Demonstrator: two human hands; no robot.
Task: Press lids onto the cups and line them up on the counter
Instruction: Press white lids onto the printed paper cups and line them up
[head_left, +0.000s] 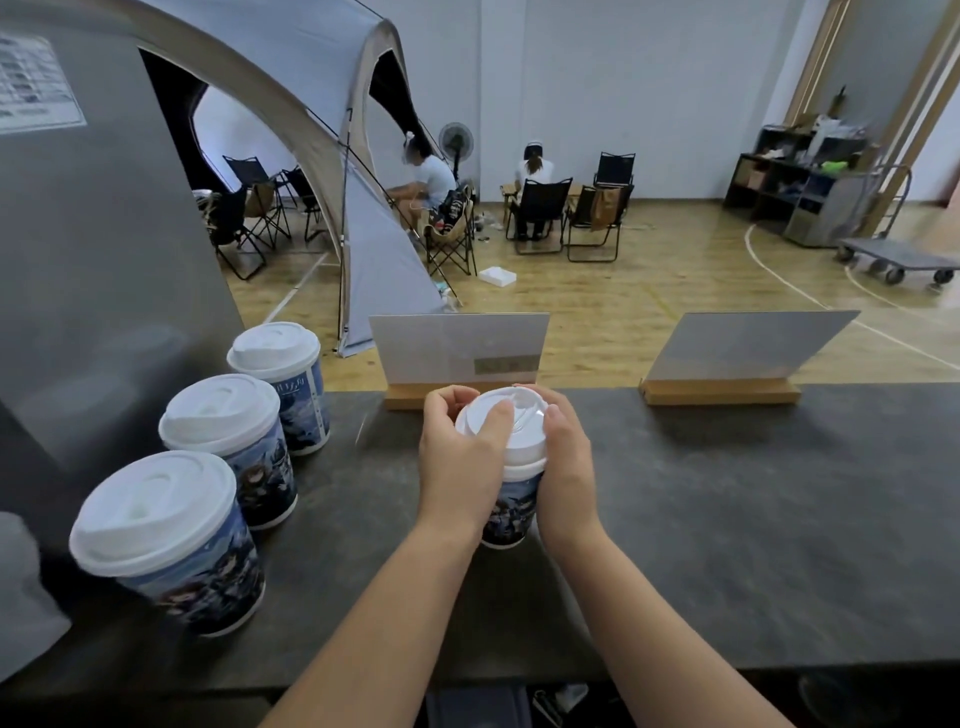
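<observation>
Both hands wrap one cup (511, 512) mid-counter (727, 519): left hand (457, 462) curled round it, thumb on the lid (501, 423); right hand (563, 462) grips the other side. Three lidded cups (228, 431) line up at left.

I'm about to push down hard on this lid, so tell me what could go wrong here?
Both hands, left hand and right hand, grip the cup high near the lid; uneven pressure could tip or crush it. The sign holder stands close behind and could get knocked. Whether the lid sits evenly cannot be seen.
</observation>
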